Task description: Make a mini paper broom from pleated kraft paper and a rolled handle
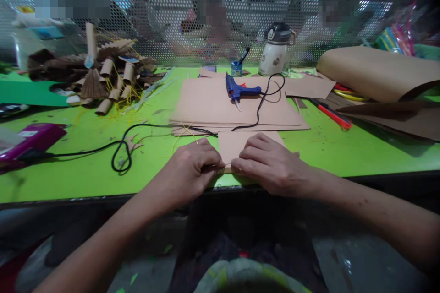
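Observation:
A small brown paper sheet (237,143) lies at the near edge of the green table (85,165). My left hand (192,171) and my right hand (271,162) meet at its near edge, fingers curled and pinching the paper's fold. Behind it lies a stack of larger brown sheets (213,100). On that stack rests a blue glue gun (239,90), and its black cord (120,151) runs off to the left.
A pile of rolled and fanned brown paper pieces (103,78) sits at the back left. A red-handled cutter (335,116), a large brown paper roll (374,71), a white jug (277,52), a small blue pot (236,68) and a magenta box (30,139) also lie on the table. A perforated metal screen (220,9) closes the back.

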Tool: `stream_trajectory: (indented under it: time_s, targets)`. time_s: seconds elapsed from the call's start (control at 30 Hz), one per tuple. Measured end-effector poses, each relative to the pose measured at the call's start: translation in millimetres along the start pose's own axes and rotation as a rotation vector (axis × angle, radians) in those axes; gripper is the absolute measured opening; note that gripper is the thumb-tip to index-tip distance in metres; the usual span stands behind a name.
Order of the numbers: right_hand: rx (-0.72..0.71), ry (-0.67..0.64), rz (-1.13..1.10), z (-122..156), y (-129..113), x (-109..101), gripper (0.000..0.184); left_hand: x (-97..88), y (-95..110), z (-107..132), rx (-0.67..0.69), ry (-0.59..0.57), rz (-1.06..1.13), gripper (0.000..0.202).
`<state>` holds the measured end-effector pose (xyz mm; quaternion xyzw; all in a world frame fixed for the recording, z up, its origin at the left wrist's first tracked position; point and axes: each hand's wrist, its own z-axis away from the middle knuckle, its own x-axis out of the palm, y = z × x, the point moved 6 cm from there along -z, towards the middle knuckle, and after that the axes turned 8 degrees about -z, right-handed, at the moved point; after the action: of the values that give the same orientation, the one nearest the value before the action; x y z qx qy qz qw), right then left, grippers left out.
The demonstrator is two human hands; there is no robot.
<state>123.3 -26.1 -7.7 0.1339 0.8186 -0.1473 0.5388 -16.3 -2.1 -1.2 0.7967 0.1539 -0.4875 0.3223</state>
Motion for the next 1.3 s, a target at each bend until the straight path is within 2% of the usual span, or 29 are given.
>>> stream_trajectory:
  time_s: [0.27,0.47,0.63,0.73,0.9,0.97,1.07,1.3]
  targets:
    - [-0.081,-0.033,0.009,-9,2,2,0.022,-0.3,-4,-3,-0.094,-0.024,0.001,0.012]
    - [-0.058,-0.066,-0.014,-14,5,1,0.025,0.3,-15,-4,-0.252,-0.078,0.11,0.01]
    - [-0.045,-0.064,-0.036,-15,9,2,0.025,4.2,-22,-9,-0.349,-0.171,0.183,0.012]
    - [-0.042,-0.056,-0.029,-15,11,3,0.025,4.5,-23,-13,-0.351,-0.205,0.196,0.012]
    - [-0.042,-0.041,-0.014,-14,13,5,0.029,0.1,-24,-21,-0.296,-0.176,0.136,0.011]
    - [-0.041,-0.044,0.002,-14,14,5,0.031,2.0,-27,-22,-0.308,-0.211,0.141,0.01]
    - [-0.037,-0.056,0.029,-14,15,6,0.027,4.1,-30,-23,-0.325,-0.253,0.14,0.009]
    - [-0.001,-0.107,-0.063,-16,20,10,0.022,1.4,-23,-22,-0.281,-0.26,-0.012,0.012]
